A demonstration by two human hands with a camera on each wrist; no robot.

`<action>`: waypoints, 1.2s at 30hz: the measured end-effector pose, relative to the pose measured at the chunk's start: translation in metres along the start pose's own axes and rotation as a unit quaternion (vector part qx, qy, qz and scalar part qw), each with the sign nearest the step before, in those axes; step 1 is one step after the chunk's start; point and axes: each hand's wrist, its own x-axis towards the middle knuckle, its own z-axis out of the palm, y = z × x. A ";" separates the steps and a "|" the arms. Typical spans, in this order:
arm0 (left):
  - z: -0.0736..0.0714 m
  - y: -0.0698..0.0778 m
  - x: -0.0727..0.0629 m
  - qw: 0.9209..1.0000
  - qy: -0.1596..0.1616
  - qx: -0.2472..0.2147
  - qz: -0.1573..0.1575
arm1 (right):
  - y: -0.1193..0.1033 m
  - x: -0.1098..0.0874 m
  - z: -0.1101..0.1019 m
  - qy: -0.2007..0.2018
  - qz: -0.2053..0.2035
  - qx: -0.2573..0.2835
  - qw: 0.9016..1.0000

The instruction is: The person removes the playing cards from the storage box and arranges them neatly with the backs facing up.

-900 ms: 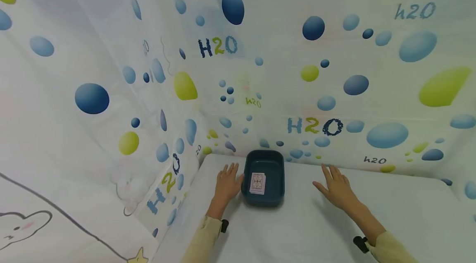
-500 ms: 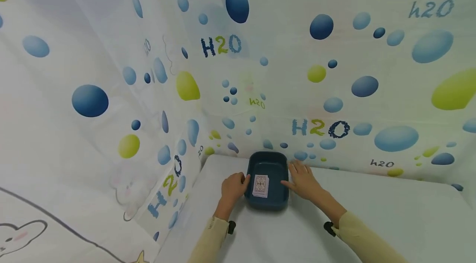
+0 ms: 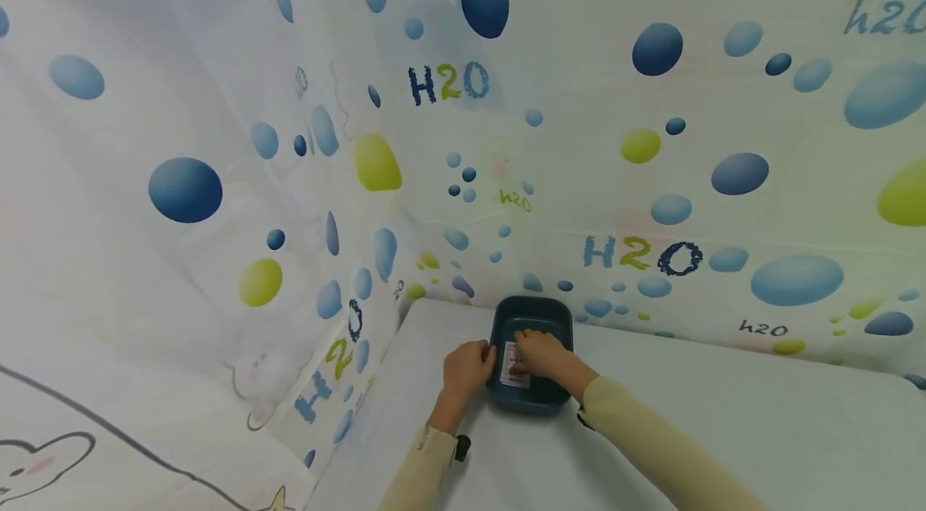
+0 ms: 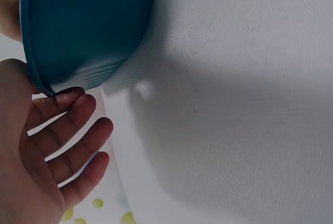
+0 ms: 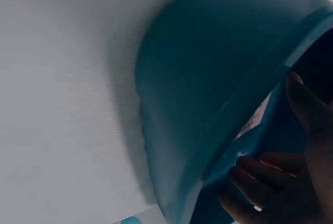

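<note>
A dark teal plastic bin [image 3: 531, 408] sits on the white table. Inside it lies a stack of playing cards [image 3: 515, 380], patterned backs up. My left hand [image 3: 466, 366] pinches the bin's left rim between thumb and index finger; the left wrist view shows the other fingers [image 4: 83, 146] lying loose outside the teal wall [image 4: 83, 21]. Reaching over the right rim, my right hand [image 3: 544, 353] is inside the bin, thumb and fingers spread above the cards and partly hiding them. In the right wrist view a strip of the cards [image 5: 255, 119] shows between thumb and fingers.
The white-covered table [image 3: 723, 402] extends to the right of the bin. Behind it hangs a white curtain [image 3: 579, 173] printed with blue and green drops and H2O lettering. Another curtain side [image 3: 108, 254] stands close along the left.
My left hand has moved from beside the bin to grip its left rim. My right hand has come in from the right, over the rim and down to the cards. The view has shifted slightly.
</note>
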 end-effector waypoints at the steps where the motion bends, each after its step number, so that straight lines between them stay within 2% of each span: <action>1: 0.000 0.001 0.000 1.000 0.002 -0.001 0.000 | -0.001 0.002 0.000 -0.010 0.007 -0.002 1.000; 7: 0.003 0.007 0.001 1.000 0.003 -0.010 0.001 | -0.003 0.006 0.003 -0.051 0.051 0.017 0.997; 11: 0.003 0.011 0.002 1.000 0.001 -0.011 0.003 | 0.002 0.006 0.006 -0.050 0.062 0.026 0.996; 18: 0.000 0.017 0.005 1.000 -0.002 -0.016 -0.006 | 0.009 0.006 0.012 -0.003 0.069 0.014 0.998; 22: -0.001 0.017 0.004 1.000 -0.010 -0.019 -0.018 | 0.009 0.002 0.013 0.036 0.072 0.067 0.995; 28: 0.002 0.012 0.001 1.000 -0.001 -0.017 -0.014 | 0.011 0.003 0.015 0.052 0.078 0.194 0.977; 32: 0.001 0.008 -0.002 0.999 0.010 -0.027 -0.014 | 0.013 0.008 0.014 0.053 0.078 0.253 0.963; 36: 0.000 0.003 -0.003 0.999 0.000 -0.039 -0.023 | 0.013 0.011 0.013 0.049 0.076 0.300 0.950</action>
